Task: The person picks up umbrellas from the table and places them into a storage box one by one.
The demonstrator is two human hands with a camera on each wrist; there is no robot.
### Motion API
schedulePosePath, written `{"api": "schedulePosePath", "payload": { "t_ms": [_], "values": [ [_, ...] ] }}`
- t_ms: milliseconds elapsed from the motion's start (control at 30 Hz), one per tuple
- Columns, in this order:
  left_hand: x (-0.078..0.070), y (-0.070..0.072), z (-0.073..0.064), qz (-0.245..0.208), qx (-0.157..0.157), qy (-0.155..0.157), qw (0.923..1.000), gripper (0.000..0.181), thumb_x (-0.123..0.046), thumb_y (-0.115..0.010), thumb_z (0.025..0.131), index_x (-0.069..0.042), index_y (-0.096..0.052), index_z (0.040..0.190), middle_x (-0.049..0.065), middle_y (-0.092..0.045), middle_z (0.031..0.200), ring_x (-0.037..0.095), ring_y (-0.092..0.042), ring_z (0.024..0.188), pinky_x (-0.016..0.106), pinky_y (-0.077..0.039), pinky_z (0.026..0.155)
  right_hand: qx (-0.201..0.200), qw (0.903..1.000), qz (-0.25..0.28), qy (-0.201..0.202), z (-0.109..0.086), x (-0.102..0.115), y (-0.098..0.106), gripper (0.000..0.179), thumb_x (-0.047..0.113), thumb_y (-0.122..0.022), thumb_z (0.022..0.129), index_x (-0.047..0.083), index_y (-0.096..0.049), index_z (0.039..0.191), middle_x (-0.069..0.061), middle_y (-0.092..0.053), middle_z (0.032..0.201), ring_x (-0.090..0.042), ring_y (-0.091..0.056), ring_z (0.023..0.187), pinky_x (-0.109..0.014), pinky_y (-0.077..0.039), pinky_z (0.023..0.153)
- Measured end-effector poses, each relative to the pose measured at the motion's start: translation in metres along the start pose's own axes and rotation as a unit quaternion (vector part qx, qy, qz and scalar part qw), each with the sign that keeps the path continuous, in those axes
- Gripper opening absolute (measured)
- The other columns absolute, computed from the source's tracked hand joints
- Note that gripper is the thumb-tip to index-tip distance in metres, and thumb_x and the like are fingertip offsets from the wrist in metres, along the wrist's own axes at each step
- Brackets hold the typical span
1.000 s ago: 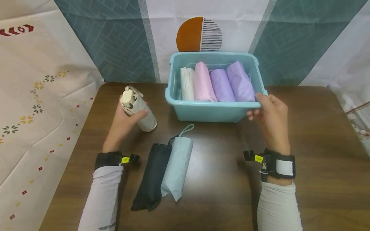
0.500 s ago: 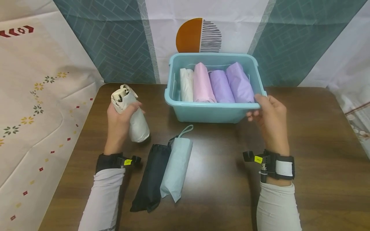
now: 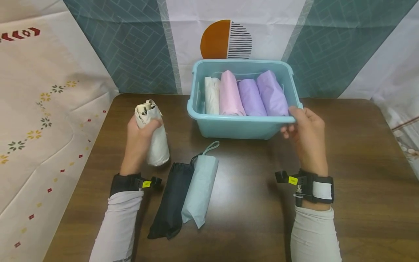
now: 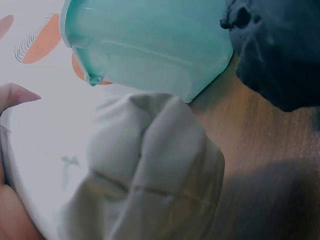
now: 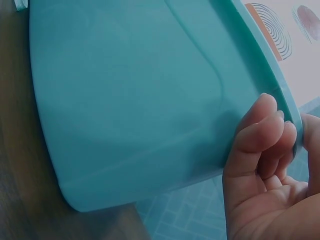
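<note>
My left hand (image 3: pixel 138 143) grips a white folded umbrella (image 3: pixel 158 143) above the left part of the table. Its pale handle end points up and away from me; its bottom end fills the foreground of the left wrist view, where the umbrella (image 4: pixel 155 165) looks creased. With thumb and fingers, my right hand (image 3: pixel 308 134) pinches the front right corner of the light blue bin (image 3: pixel 234 128). In the right wrist view the fingers (image 5: pixel 247 150) curl under the rim. Inside the bin lie a white umbrella (image 3: pixel 212 96), a pink one (image 3: pixel 230 94) and two purple umbrellas (image 3: pixel 251 98).
A black folded umbrella (image 3: pixel 171 200) and a pale blue one (image 3: pixel 201 189) with a wrist loop lie side by side on the brown table (image 3: pixel 248 211), in front of the bin. Patterned cloth (image 3: pixel 137 43) hangs behind the table.
My left hand has shifted slightly, and the white umbrella has turned so its bottom end swung left and toward me. My right hand keeps its hold on the bin, which stays in place.
</note>
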State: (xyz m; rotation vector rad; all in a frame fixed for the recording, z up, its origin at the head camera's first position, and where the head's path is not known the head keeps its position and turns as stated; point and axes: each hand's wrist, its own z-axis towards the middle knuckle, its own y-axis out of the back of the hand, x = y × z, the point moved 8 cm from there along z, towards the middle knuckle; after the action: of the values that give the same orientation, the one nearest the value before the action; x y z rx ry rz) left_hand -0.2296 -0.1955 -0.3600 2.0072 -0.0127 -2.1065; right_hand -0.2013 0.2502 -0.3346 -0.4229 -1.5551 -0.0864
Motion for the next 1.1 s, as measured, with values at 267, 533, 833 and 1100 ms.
{"api": "schedulePosePath", "payload": {
  "t_ms": [267, 533, 833, 1100],
  "values": [
    [-0.003, -0.001, -0.003, 0.016, 0.014, -0.001, 0.9998, 0.04, -0.031, -0.065, 0.089, -0.013, -0.051, 0.122, 0.011, -0.057, 0.11, 0.03, -0.06, 0.092, 0.041, -0.05, 0.074, 0.006, 1.0, 0.001, 0.002, 0.001, 0.0, -0.001, 0.036, 0.025, -0.072, 0.088, -0.003, -0.05, 0.085, -0.009, -0.045, 0.064, -0.02, -0.053, 0.053, -0.028, -0.043, 0.048],
    [-0.008, -0.005, -0.004, 0.021, 0.034, -0.007, 0.9992, 0.04, -0.032, -0.063, 0.091, -0.013, -0.05, 0.123, 0.01, -0.056, 0.11, 0.03, -0.06, 0.093, 0.042, -0.05, 0.075, 0.005, 0.9999, 0.01, 0.001, 0.0, 0.0, -0.002, 0.034, 0.024, -0.072, 0.087, -0.002, -0.05, 0.083, -0.008, -0.045, 0.064, -0.019, -0.052, 0.052, -0.027, -0.043, 0.047],
    [-0.021, -0.015, -0.002, -0.014, 0.075, 0.013, 0.997, 0.039, -0.029, -0.063, 0.091, -0.012, -0.05, 0.123, 0.015, -0.055, 0.11, 0.034, -0.064, 0.087, 0.045, -0.052, 0.073, 0.002, 0.9991, 0.042, -0.001, 0.0, -0.003, 0.001, 0.033, 0.021, -0.072, 0.088, 0.0, -0.049, 0.078, -0.008, -0.042, 0.062, -0.019, -0.05, 0.05, -0.027, -0.041, 0.046],
    [-0.054, -0.023, 0.007, -0.054, 0.111, 0.027, 0.992, 0.041, -0.025, -0.066, 0.088, -0.01, -0.051, 0.123, 0.019, -0.055, 0.108, 0.039, -0.065, 0.077, 0.047, -0.052, 0.071, 0.008, 0.9995, 0.031, -0.001, 0.0, 0.0, -0.003, 0.033, 0.022, -0.072, 0.088, 0.0, -0.049, 0.08, -0.008, -0.042, 0.062, -0.019, -0.05, 0.051, -0.027, -0.041, 0.046]
  ]
}}
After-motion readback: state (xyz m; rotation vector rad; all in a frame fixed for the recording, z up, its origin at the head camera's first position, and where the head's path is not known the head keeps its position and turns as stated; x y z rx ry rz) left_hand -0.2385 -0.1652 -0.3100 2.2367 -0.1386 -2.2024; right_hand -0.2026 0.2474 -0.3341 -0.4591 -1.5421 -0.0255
